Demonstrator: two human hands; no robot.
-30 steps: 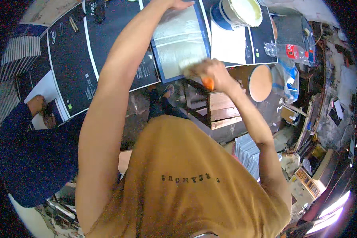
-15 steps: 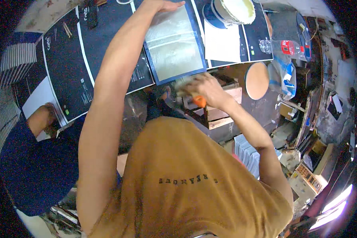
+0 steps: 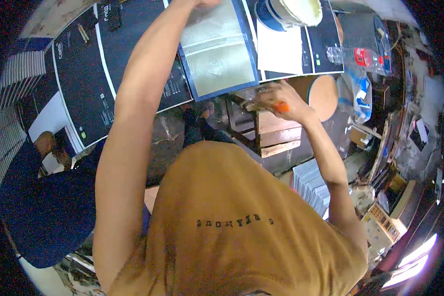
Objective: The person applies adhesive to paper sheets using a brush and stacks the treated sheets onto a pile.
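Two grey boards (image 3: 222,71) with a shiny, wet-looking surface lie on a blue-edged sheet (image 3: 256,74) at the table's near edge. My left hand (image 3: 205,3) is over the far part of this sheet, cut off by the top of the picture, so its fingers are mostly hidden. Just past the near edge, to the right of the sheet, my right hand (image 3: 287,102) is closed round an orange-handled tool (image 3: 281,106). Motion blurs the tool's working end. A bucket (image 3: 301,12) with pale stuff round its rim stands beyond white paper (image 3: 279,52).
Dark printed sheets (image 3: 138,44) cover the table. A clear bottle with a red label (image 3: 363,57) lies at right. Below the edge are a wooden crate (image 3: 280,133) and a round tan-topped thing (image 3: 323,97). At left, another person's hand (image 3: 45,143) is near a white sheet (image 3: 49,118).
My right hand has moved right and slightly up with the orange-handled tool. My left hand has shifted upward, mostly out of the picture. The other person's hand at left has shifted slightly.
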